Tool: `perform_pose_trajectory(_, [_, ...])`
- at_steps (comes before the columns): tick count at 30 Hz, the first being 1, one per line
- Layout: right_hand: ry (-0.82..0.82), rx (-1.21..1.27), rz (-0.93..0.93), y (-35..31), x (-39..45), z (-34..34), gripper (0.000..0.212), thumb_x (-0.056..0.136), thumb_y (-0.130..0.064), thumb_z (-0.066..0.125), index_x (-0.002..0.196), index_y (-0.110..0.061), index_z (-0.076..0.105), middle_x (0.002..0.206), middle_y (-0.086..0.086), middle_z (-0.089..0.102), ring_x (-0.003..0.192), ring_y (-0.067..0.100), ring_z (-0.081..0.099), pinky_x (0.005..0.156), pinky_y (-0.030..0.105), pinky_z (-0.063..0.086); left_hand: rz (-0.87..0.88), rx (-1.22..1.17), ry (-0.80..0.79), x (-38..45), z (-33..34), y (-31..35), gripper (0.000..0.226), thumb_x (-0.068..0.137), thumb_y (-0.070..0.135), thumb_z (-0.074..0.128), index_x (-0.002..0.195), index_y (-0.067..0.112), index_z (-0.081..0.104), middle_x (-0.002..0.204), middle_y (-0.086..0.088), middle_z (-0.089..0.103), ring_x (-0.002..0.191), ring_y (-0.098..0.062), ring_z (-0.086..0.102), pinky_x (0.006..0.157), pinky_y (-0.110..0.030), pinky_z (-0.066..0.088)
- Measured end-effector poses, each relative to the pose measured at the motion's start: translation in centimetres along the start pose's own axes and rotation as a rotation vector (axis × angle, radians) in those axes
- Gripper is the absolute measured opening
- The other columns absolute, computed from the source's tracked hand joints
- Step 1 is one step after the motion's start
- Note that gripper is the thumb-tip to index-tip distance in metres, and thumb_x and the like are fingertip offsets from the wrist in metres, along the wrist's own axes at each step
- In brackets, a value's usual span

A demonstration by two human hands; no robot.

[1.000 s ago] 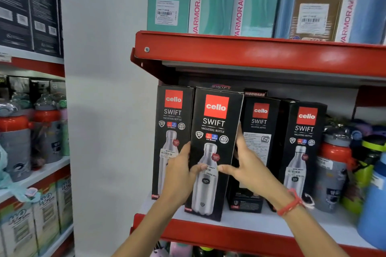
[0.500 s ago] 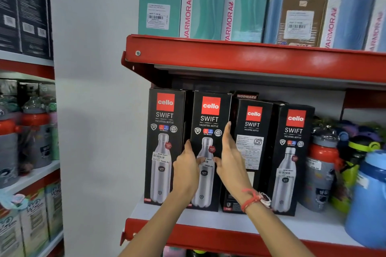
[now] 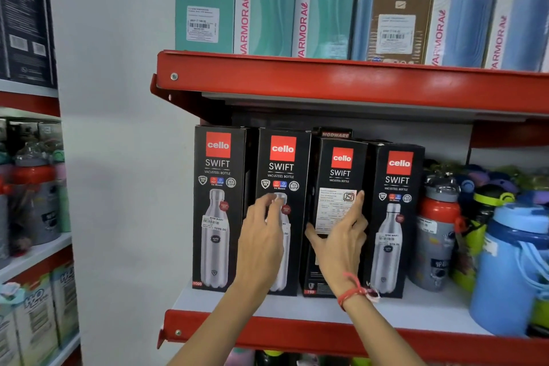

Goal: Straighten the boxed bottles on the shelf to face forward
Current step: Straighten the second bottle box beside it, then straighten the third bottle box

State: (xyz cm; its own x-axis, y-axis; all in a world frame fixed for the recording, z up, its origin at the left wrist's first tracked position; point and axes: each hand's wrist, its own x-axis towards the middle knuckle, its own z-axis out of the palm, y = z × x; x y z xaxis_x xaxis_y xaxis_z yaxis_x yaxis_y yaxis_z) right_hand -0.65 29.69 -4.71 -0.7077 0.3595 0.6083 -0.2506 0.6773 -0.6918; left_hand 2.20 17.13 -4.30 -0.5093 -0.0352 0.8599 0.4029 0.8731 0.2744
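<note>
Four black Cello Swift boxed bottles stand in a row on the white shelf with a red front edge (image 3: 297, 333). The first box (image 3: 218, 208), second box (image 3: 282, 163) and fourth box (image 3: 396, 187) show their bottle picture to the front. The third box (image 3: 340, 169) shows a side panel with a white text label. My left hand (image 3: 261, 244) rests flat against the second box with its fingers apart. My right hand (image 3: 341, 246) spans the third box, thumb on its left edge and fingers on its right edge.
A Modware box (image 3: 335, 134) peeks out behind the row. Loose bottles crowd the shelf's right part: a red-and-grey one (image 3: 436, 232) and a big blue jug (image 3: 511, 270). Teal and blue boxes (image 3: 267, 3) fill the upper shelf. Another rack (image 3: 32, 202) stands at left.
The second box, held out and tilted a second ago, now stands back in the row facing front. My right hand has shifted from it onto the third box.
</note>
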Motion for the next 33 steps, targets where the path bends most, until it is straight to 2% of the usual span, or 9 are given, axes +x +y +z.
perform_pose_trajectory(4, [-0.013, 0.153, -0.056, 1.9, -0.1, -1.5, 0.126, 0.067, -0.028, 0.083, 0.147, -0.036, -0.014, 0.143, 0.020, 0.028, 0.117, 0.037, 0.044, 0.087, 0.047, 0.047, -0.023, -0.199, -0.023, -0.3, 0.0, 1.4, 0.033, 0.090, 0.006, 0.056, 0.123, 0.010, 0.055, 0.121, -0.004, 0.058, 0.109, -0.020, 0.059, 0.085, -0.036, 0.053])
perform_pose_trajectory(9, [-0.204, 0.468, -0.204, 4.0, 0.1, -6.1, 0.124, 0.066, -0.030, 0.084, 0.144, -0.052, -0.009, 0.148, -0.020, 0.019, 0.127, -0.012, 0.023, 0.104, 0.028, 0.026, -0.180, -0.481, -0.162, 0.1, 0.4, 3.8, 0.062, 0.083, 0.028, 0.070, 0.137, 0.014, 0.043, 0.132, 0.000, 0.054, 0.119, -0.012, 0.052, 0.101, -0.036, 0.045])
perform_pose_trajectory(12, [-0.355, 0.569, -0.229, 4.7, 1.1, -8.7, 0.120, 0.065, -0.029, 0.085, 0.144, -0.052, -0.003, 0.153, -0.012, 0.028, 0.134, -0.001, 0.033, 0.107, 0.028, 0.032, -0.261, -0.668, -0.342, 0.5, 0.5, 5.5, 0.081, 0.078, 0.028, 0.076, 0.144, 0.016, 0.032, 0.137, 0.001, 0.054, 0.127, -0.013, 0.049, 0.108, -0.039, 0.040])
perform_pose_trajectory(15, [-0.454, 0.662, -0.208, 5.8, 2.0, -10.0, 0.118, 0.067, -0.009, 0.084, 0.145, -0.053, 0.006, 0.142, -0.011, 0.043, 0.119, -0.003, 0.049, 0.088, 0.012, 0.045, -0.257, -0.756, -0.428, 0.6, 0.4, 5.7, 0.070, 0.081, 0.019, 0.073, 0.139, 0.025, 0.036, 0.127, 0.006, 0.062, 0.119, -0.010, 0.056, 0.106, -0.040, 0.043])
perform_pose_trajectory(19, [-0.579, 0.714, -0.165, 6.7, 2.8, -10.0, 0.116, 0.071, 0.009, 0.074, 0.144, -0.054, 0.008, 0.147, -0.011, 0.039, 0.125, 0.000, 0.046, 0.091, 0.015, 0.045, -0.294, -0.780, -0.375, 0.2, 0.5, 5.7, 0.079, 0.079, 0.000, 0.071, 0.142, 0.030, 0.034, 0.119, 0.001, 0.066, 0.113, -0.016, 0.062, 0.096, -0.030, 0.052])
perform_pose_trajectory(22, [-0.677, 0.682, -0.192, 6.7, 3.6, -9.6, 0.116, 0.074, 0.002, 0.075, 0.141, -0.058, 0.001, 0.141, -0.035, 0.037, 0.128, -0.006, 0.040, 0.098, 0.018, 0.041, -0.301, -0.749, -0.284, -0.3, 1.5, 6.0, 0.082, 0.076, -0.006, 0.072, 0.141, 0.028, 0.038, 0.112, 0.005, 0.069, 0.109, -0.009, 0.064, 0.091, -0.024, 0.054])
perform_pose_trajectory(27, [-0.609, 0.558, -0.243, 5.4, 4.9, -8.1, 0.119, 0.078, 0.008, 0.068, 0.142, -0.055, -0.010, 0.117, -0.055, 0.043, 0.113, -0.018, 0.046, 0.091, 0.015, 0.041, -0.338, -0.635, -0.127, 0.3, 3.6, 6.4, 0.085, 0.074, -0.006, 0.073, 0.140, 0.036, 0.039, 0.108, 0.021, 0.063, 0.100, 0.013, 0.057, 0.093, -0.014, 0.046])
perform_pose_trajectory(30, [-0.501, 0.471, -0.283, 4.8, 5.2, -6.9, 0.116, 0.079, 0.015, 0.062, 0.144, -0.051, -0.007, 0.113, -0.058, 0.041, 0.106, -0.022, 0.048, 0.091, 0.014, 0.041, -0.399, -0.575, -0.095, 0.7, 4.9, 6.5, 0.084, 0.079, -0.003, 0.069, 0.145, 0.033, 0.033, 0.107, 0.014, 0.063, 0.085, -0.002, 0.053, 0.085, -0.020, 0.047])
perform_pose_trajectory(33, [-0.411, 0.388, -0.276, 4.6, 5.2, -5.8, 0.116, 0.079, 0.016, 0.060, 0.143, -0.053, -0.009, 0.126, -0.028, 0.050, 0.096, -0.014, 0.056, 0.071, 0.000, 0.040, -0.428, -0.501, -0.087, 0.7, 6.2, 6.8, 0.080, 0.083, -0.002, 0.065, 0.148, 0.028, 0.029, 0.107, 0.006, 0.066, 0.075, 0.004, 0.052, 0.074, -0.011, 0.047])
